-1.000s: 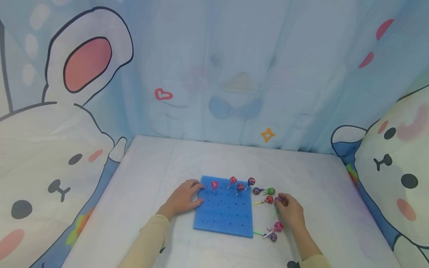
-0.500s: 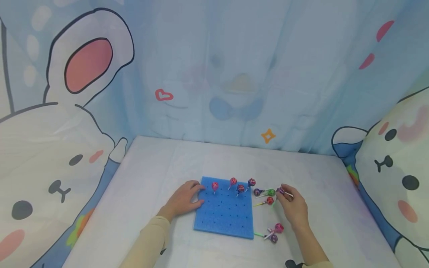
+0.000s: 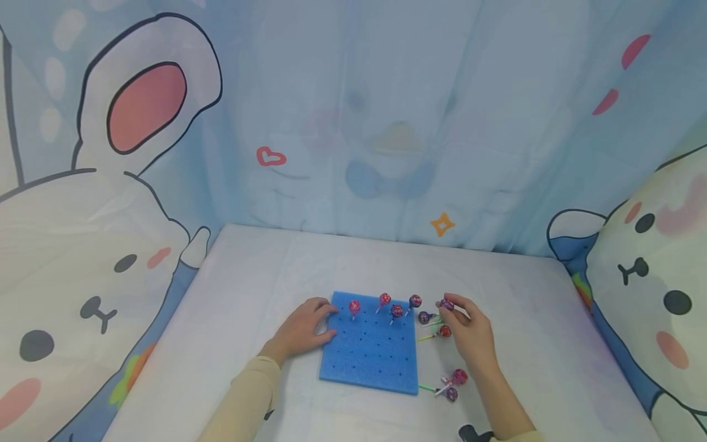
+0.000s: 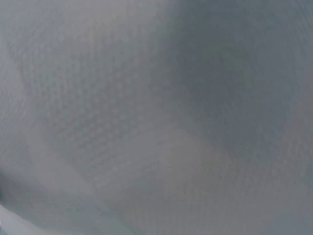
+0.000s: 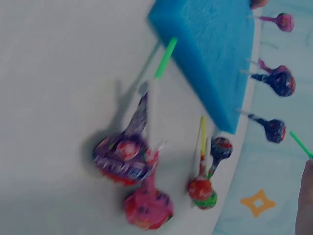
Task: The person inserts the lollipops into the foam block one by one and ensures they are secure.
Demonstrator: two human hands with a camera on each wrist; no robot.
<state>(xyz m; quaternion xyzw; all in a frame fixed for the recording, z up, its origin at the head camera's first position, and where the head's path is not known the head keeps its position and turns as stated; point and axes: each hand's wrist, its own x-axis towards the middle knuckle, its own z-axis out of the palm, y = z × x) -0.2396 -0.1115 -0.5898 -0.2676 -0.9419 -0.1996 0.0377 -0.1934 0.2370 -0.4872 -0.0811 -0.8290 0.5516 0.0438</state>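
My right hand (image 3: 474,334) pinches a purple-wrapped lollipop (image 3: 447,304) just off the right edge of a blue foam board (image 3: 367,362). In the right wrist view its green stick (image 5: 300,144) points out past a finger (image 5: 305,198). Fingers spread, my left hand (image 3: 301,325) rests along the board's left edge. Toward the back of the board several lollipops stand in holes, among them a pink one (image 3: 355,306), a red one (image 3: 385,299) and a dark one (image 3: 415,301). The left wrist view shows only blurred grey.
Right of the board lie a purple lollipop (image 3: 424,317) and a red one (image 3: 445,331) beside a green one (image 5: 209,201). Nearer the front, a pink lollipop (image 3: 459,376) crosses another purple one (image 3: 451,394). A patterned curtain (image 3: 309,92) hangs behind the white table (image 3: 254,270).
My right hand has picked up the purple lollipop from beside the loose ones and moved it up and left toward the board's back right corner. The left hand stays put.
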